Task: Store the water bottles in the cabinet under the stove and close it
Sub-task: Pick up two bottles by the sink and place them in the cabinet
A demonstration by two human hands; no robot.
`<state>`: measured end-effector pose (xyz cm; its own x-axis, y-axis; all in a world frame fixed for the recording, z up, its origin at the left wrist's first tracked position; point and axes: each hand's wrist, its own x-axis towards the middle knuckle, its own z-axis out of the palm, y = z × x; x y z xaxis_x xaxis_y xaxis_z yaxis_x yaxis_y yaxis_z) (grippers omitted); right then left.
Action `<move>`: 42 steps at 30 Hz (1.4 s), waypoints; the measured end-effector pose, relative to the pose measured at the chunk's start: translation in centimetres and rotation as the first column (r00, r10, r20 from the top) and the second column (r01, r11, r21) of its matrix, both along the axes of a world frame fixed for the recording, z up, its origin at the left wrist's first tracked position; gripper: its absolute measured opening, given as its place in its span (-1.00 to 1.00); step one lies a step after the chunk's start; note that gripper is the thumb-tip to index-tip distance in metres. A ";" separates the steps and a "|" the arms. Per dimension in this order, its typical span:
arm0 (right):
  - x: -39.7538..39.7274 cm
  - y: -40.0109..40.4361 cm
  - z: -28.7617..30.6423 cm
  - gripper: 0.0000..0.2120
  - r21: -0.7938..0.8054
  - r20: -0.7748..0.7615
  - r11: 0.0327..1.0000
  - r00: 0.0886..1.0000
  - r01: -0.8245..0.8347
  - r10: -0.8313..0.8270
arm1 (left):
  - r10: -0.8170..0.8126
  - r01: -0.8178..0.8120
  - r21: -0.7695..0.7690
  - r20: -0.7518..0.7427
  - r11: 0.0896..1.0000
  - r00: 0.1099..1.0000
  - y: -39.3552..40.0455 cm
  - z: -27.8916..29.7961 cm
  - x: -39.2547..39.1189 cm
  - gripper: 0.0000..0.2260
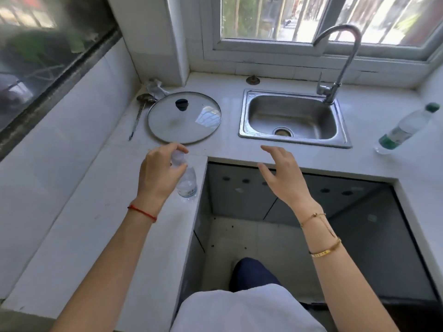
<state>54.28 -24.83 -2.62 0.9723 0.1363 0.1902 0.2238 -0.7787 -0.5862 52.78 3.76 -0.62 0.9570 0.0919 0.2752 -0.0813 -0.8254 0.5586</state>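
Nearest us, our white top (239, 312) hangs over the gap. Our left hand (159, 172) grasps the clear water bottle (188, 182) by its neck, upright at the tabletop (96, 224) edge. Our right hand (281, 174) hovers released, fingers spread. A second bottle (405, 129) lies far right, past the sink (293, 117); a glass lid (184, 117) rests behind.

The left hand (159, 172) hides the small bottle's (187, 182) neck; its label is unreadable; the window (311, 17) is cut off above.
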 end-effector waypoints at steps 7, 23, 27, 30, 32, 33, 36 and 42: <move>1.8 -10.0 0.5 -0.60 -0.045 0.091 0.960 0.958 0.278 -0.273 | -0.340 0.342 -0.083 0.037 0.936 0.940 -11.5 1.7 5.9 -0.76; 16.2 -36.9 2.5 -0.55 -0.082 0.149 0.768 0.770 0.635 -0.620 | -0.570 0.568 -0.113 0.020 0.815 0.821 -34.9 3.7 19.7 -0.74; 19.9 -41.2 1.8 -0.51 -0.134 0.080 0.722 0.734 0.679 -0.675 | -0.587 0.584 -0.119 0.013 0.803 0.810 -38.6 3.6 22.0 -0.73; 22.1 -43.1 0.8 -0.49 -0.195 0.008 0.712 0.727 0.674 -0.687 | -0.604 0.599 -0.138 0.008 0.788 0.797 -40.5 3.2 23.4 -0.73; 23.2 -43.9 0.1 -0.50 -0.233 -0.033 0.706 0.720 0.669 -0.693 | -0.609 0.603 -0.138 -0.009 0.786 0.793 -41.5 3.1 24.3 -0.73; 23.7 -44.2 -0.2 -0.52 -0.245 -0.048 0.702 0.715 0.668 -0.697 | -0.612 0.604 -0.138 -0.018 0.785 0.791 -41.9 3.0 24.8 -0.72; 24.5 -44.8 -1.0 -0.57 -0.244 -0.052 0.691 0.703 0.680 -0.710 | -0.630 0.621 -0.133 -0.029 0.772 0.776 -42.7 2.8 25.9 -0.74; 24.4 -44.1 -1.7 -0.73 -0.165 -0.019 0.656 0.663 0.736 -0.749 | -0.672 0.663 -0.133 -0.036 0.737 0.740 -43.3 2.5 27.4 -0.75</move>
